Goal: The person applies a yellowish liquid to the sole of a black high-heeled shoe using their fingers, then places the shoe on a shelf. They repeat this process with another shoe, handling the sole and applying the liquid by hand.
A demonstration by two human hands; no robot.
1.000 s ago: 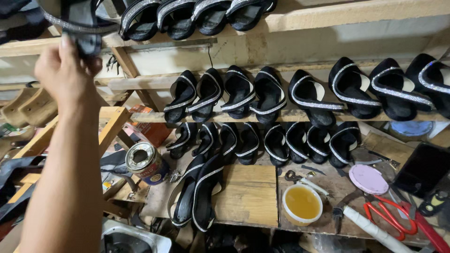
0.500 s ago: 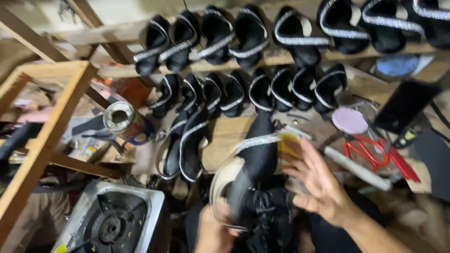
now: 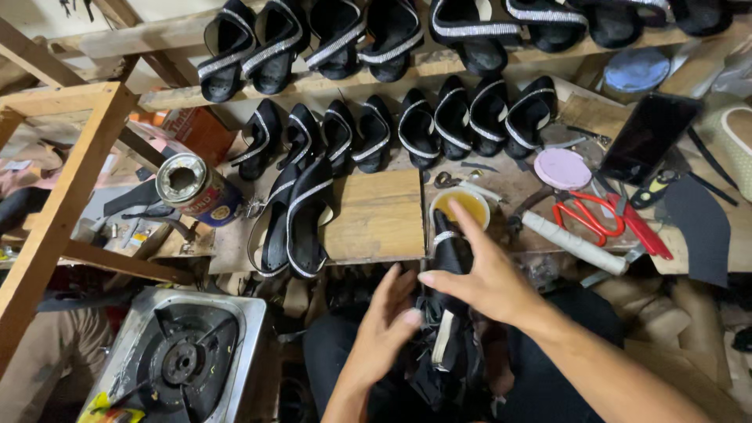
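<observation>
Black strapped sandal (image 3: 450, 258) sat gripped in right hand (image 3: 486, 282) fingers; left hand (image 3: 384, 321), open, steadied it before fitting.

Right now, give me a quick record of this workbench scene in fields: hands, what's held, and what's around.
Right hand: grips a black sandal with a sparkly strap, held upright over the lap
Left hand: open, fingers touching the sandal's lower part
Near the hands: small cup of yellow glue, wooden board, red scissors
Bench, left: open metal can lying tilted, pair of black sandals
Shelves: rows of matching black sandals
Lower left: gas stove
</observation>
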